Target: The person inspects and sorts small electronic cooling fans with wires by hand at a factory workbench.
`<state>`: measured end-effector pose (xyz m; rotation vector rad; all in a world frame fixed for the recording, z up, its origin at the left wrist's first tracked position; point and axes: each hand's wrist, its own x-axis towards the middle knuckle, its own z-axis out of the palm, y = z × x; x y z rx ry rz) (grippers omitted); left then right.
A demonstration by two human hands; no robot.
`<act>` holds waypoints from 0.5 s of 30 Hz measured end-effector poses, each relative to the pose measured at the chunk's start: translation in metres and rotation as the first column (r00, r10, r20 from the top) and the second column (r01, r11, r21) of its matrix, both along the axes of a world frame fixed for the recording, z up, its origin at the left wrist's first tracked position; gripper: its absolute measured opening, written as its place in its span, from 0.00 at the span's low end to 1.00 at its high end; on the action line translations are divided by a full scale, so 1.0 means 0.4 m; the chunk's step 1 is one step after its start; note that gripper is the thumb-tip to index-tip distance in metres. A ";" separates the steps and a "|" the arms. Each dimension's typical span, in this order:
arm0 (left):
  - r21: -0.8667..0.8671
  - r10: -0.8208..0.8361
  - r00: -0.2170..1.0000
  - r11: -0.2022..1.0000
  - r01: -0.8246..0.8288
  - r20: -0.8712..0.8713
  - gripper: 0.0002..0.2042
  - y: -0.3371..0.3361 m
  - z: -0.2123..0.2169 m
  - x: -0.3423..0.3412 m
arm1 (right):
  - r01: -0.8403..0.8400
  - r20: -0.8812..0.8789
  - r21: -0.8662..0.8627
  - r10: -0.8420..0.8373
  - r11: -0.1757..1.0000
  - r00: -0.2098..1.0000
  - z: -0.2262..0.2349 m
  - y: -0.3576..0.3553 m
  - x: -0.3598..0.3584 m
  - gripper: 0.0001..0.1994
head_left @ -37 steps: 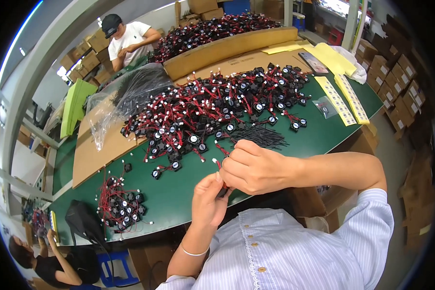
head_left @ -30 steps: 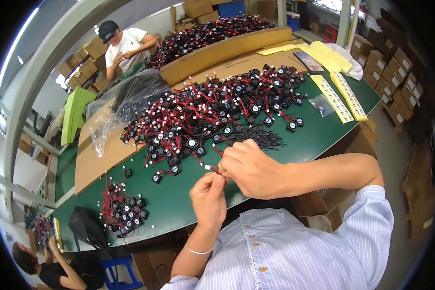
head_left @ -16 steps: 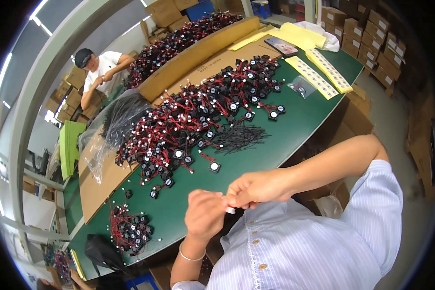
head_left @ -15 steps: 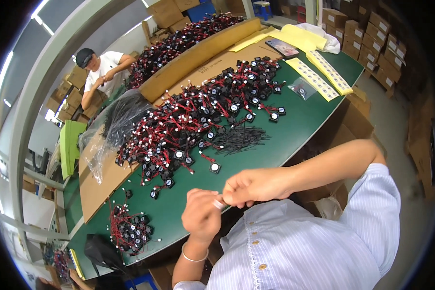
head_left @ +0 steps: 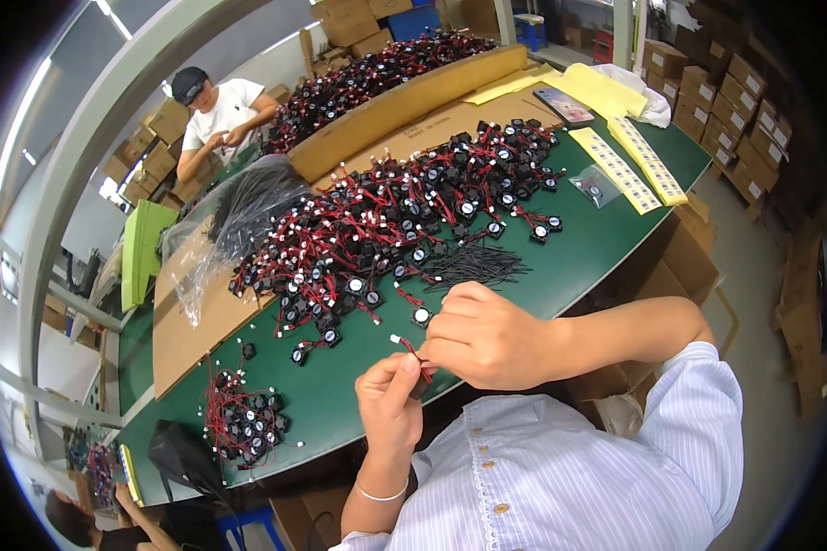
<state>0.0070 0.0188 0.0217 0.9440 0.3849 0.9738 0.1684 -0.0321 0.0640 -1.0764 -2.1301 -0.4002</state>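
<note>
grip: both hands are pinching one small black fan unit with red lead (head_left: 413,356) between them, just above the near edge of the green table (head_left: 579,257); the left hand (head_left: 390,404) is closing thumb and fingers together on the black body from below, the right hand (head_left: 487,335) is curling its fingers over the red wire from above.
item in hand: the wire's white end is sticking out to the left of the right hand; the black body is mostly hidden by the fingers.
step, as judged: the hands are appearing to gather or tidy the lead of a single unit; whether a tie is being used cannot be told.
next move, as judged: it is calling for a steady pinch on the thin wire while the other hand is working the lead, and a free spot to put the piece down.
main stock: a large heap of fans with red leads (head_left: 386,239) is lying far of the hands, across the middle of the table.
ties: a bundle of thin black strands (head_left: 473,266) is lying just far of the right hand.
small lot: a smaller cluster of fans (head_left: 243,418) is lying near left.
other: a clear bag of black strands (head_left: 239,216) is resting on cardboard sheet (head_left: 184,331), far left; yellow label strips (head_left: 629,165) are lying far right.
co-worker: a person in a white shirt (head_left: 216,110) is working at the far left.
</note>
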 end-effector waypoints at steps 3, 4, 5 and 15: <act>-0.056 -0.130 0.991 0.990 0.129 -0.013 0.05 0.015 -0.002 -0.017 | -0.055 0.073 0.112 0.047 0.992 0.996 0.006 0.013 0.005 0.05; -0.075 -0.145 0.988 0.987 0.142 -0.049 0.05 0.011 0.009 -0.020 | -0.093 0.103 0.203 0.073 0.975 0.992 0.011 0.018 0.002 0.05; -0.094 -0.162 0.983 0.984 0.154 -0.085 0.06 0.011 0.016 -0.022 | -0.092 0.102 0.203 0.072 0.975 0.992 0.022 0.015 0.003 0.05; -0.258 -0.397 0.918 0.886 0.385 0.006 0.05 0.025 0.026 -0.011 | -0.245 0.073 0.007 0.243 0.970 0.967 0.070 0.017 0.001 0.05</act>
